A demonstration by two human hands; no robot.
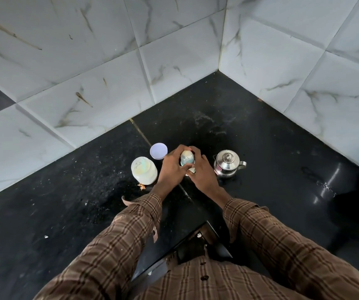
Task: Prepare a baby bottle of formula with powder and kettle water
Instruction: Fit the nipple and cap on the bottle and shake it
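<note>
The baby bottle (pixel 187 158) stands on the black counter (pixel 260 131), seen from above with its clear domed cap showing. My left hand (pixel 171 167) wraps its left side and my right hand (pixel 202 172) grips its right side. An open white jar of formula powder (pixel 144 173) stands just left of my left hand. Its round pale lid (pixel 158 150) lies behind it on the counter. A small steel kettle (pixel 227 163) with its lid on stands to the right of my right hand, handle pointing right.
White marble tiled walls (pixel 131 68) meet in a corner behind the counter. The counter's front edge (pixel 180 245) is near my body. Crumbs and a small orange scrap (pixel 141 186) lie by the jar. A dark shiny object (pixel 347 187) sits far right.
</note>
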